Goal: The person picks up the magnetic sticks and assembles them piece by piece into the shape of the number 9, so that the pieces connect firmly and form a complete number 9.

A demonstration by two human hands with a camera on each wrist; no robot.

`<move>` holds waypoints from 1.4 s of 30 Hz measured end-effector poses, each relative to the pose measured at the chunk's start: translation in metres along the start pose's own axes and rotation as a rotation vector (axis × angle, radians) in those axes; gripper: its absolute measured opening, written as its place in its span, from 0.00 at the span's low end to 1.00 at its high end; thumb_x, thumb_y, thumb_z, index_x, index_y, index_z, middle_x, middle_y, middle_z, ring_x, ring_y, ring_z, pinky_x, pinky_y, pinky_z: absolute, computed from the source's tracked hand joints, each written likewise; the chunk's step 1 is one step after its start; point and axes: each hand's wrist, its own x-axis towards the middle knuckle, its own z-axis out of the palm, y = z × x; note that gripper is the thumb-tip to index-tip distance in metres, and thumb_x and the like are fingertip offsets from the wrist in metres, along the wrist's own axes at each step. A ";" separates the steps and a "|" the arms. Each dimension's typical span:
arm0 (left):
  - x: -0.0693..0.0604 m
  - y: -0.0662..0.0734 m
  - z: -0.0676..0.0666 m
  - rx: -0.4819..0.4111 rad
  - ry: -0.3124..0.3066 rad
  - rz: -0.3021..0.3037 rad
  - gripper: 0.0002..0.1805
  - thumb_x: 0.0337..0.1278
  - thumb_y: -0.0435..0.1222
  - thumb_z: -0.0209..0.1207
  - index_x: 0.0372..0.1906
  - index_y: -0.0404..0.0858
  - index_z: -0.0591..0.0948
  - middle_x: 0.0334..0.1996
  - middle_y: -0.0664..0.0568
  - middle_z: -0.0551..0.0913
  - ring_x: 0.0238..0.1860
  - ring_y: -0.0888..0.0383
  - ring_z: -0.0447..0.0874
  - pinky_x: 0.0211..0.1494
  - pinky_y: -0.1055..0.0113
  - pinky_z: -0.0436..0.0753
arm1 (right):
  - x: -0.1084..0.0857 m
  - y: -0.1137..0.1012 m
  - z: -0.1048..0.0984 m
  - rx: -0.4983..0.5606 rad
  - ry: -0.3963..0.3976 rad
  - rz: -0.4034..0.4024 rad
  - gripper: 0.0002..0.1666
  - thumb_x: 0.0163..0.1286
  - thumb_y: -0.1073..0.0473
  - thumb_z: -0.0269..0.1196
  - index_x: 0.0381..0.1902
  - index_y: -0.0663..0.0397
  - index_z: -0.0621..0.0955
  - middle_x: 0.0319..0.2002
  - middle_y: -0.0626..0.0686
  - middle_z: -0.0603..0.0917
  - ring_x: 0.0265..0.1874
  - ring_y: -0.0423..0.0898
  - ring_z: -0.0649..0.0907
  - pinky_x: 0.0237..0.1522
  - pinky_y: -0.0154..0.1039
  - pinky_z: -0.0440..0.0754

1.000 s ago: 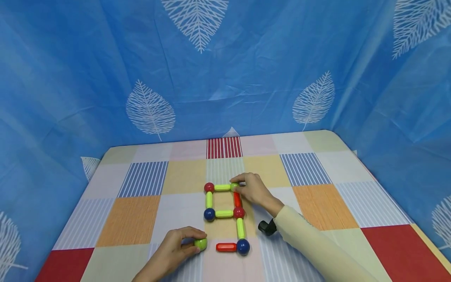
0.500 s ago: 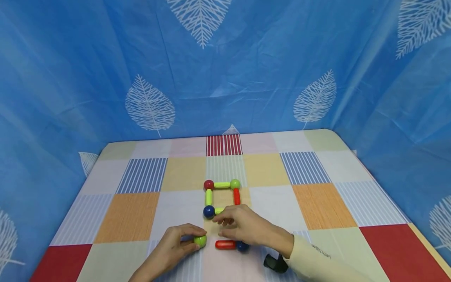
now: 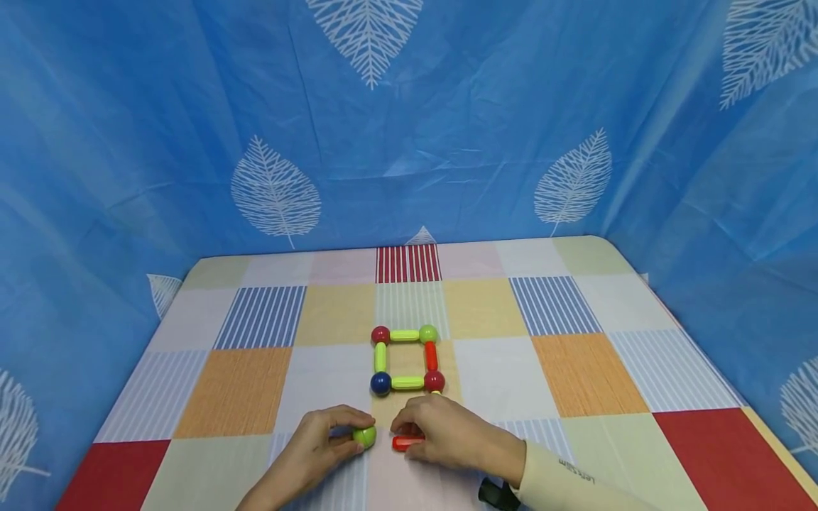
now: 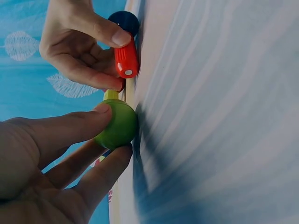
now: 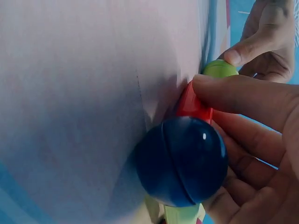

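My left hand [image 3: 309,447] pinches a lime-green ball [image 3: 365,436] low on the cloth, thumb and fingers around it. Just to its right, my right hand [image 3: 450,433] grips a red magnetic rod [image 3: 402,443], the thumb pressed on it in both wrist views. One rod end faces the green ball, with a gap between them. A dark blue ball [image 5: 182,161] joins the rod's other end; the hand hides it from the head view. Beyond, rods and balls form a square, with a red ball [image 3: 434,381] at its near right corner and a blue ball [image 3: 380,383] at its near left.
The square's far corners are a red ball [image 3: 380,334] and a green ball [image 3: 428,333]. A patchwork cloth [image 3: 249,397] covers the table. Blue leaf-print curtain [image 3: 422,142] hangs behind and at both sides. A black object [image 3: 498,493] sits by the right sleeve.
My right hand has left the square's far green ball, come toward me, and taken hold of the red rod. My left hand stays at the green ball.
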 end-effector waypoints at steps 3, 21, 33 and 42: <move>0.000 0.001 0.000 -0.009 -0.005 -0.009 0.14 0.52 0.23 0.66 0.46 0.34 0.86 0.46 0.46 0.85 0.53 0.42 0.81 0.48 0.64 0.83 | 0.000 0.000 -0.001 0.028 -0.004 0.017 0.16 0.56 0.62 0.73 0.45 0.50 0.87 0.33 0.35 0.80 0.31 0.29 0.76 0.36 0.24 0.77; 0.000 0.003 0.012 -0.106 -0.089 0.021 0.15 0.55 0.25 0.66 0.48 0.35 0.86 0.49 0.48 0.84 0.53 0.51 0.81 0.50 0.66 0.82 | 0.001 0.000 -0.005 0.074 -0.007 0.016 0.18 0.54 0.65 0.73 0.45 0.53 0.86 0.33 0.36 0.80 0.32 0.28 0.77 0.35 0.24 0.77; 0.003 0.005 0.016 -0.093 -0.099 0.059 0.14 0.56 0.26 0.65 0.49 0.36 0.85 0.49 0.50 0.84 0.52 0.55 0.81 0.51 0.66 0.82 | 0.000 -0.001 -0.004 0.092 -0.022 0.030 0.19 0.53 0.66 0.73 0.45 0.53 0.87 0.31 0.35 0.79 0.30 0.29 0.77 0.33 0.25 0.77; 0.005 0.006 0.015 -0.048 -0.122 0.079 0.13 0.59 0.29 0.64 0.50 0.37 0.85 0.48 0.50 0.84 0.52 0.56 0.81 0.53 0.66 0.81 | 0.001 0.000 -0.006 0.098 -0.033 0.037 0.19 0.54 0.65 0.73 0.46 0.53 0.87 0.32 0.35 0.80 0.30 0.29 0.77 0.34 0.26 0.77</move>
